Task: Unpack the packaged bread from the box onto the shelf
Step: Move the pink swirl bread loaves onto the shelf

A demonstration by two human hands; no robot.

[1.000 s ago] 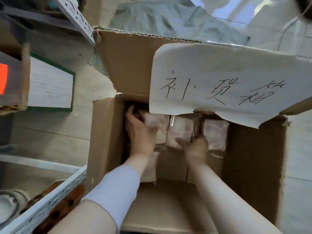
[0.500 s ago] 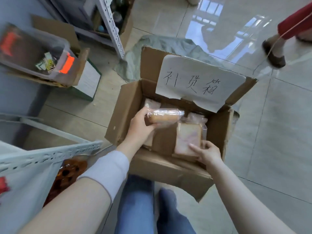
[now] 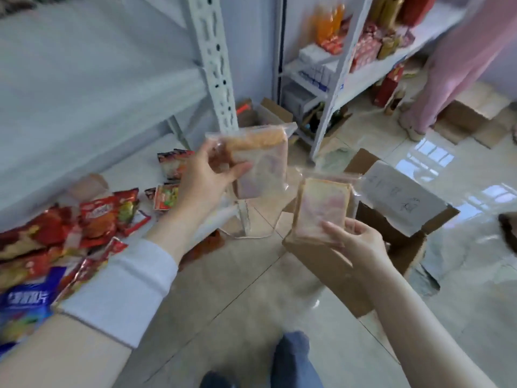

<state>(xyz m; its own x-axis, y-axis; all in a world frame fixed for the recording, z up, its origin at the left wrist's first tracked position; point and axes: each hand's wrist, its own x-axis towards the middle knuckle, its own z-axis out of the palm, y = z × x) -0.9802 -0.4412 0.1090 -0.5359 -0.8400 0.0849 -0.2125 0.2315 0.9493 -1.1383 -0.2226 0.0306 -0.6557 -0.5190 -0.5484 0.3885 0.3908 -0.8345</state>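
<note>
My left hand (image 3: 208,175) grips a clear-wrapped pack of sliced bread (image 3: 264,163) by its left edge, held up in front of the white shelf post (image 3: 215,65). A second bread pack (image 3: 321,211) is pinched at its lower edge by my right hand (image 3: 352,239), just above the open cardboard box (image 3: 330,264). The box stands on the floor at the right, with a handwritten paper label (image 3: 400,197) on its far flap. The white shelf board (image 3: 131,169) lies to the left, below the left pack. The inside of the box is hidden.
Red and blue snack packets (image 3: 92,219) crowd the shelf at the left. A second rack (image 3: 349,51) with bottles and boxes stands at the back. A person in pink trousers (image 3: 458,63) stands at the far right among flattened cardboard (image 3: 475,119). My feet (image 3: 291,357) are on the tiled floor.
Both hands have lifted a bread pack each out of the box. The view has swung up and left from the box toward the shelf.
</note>
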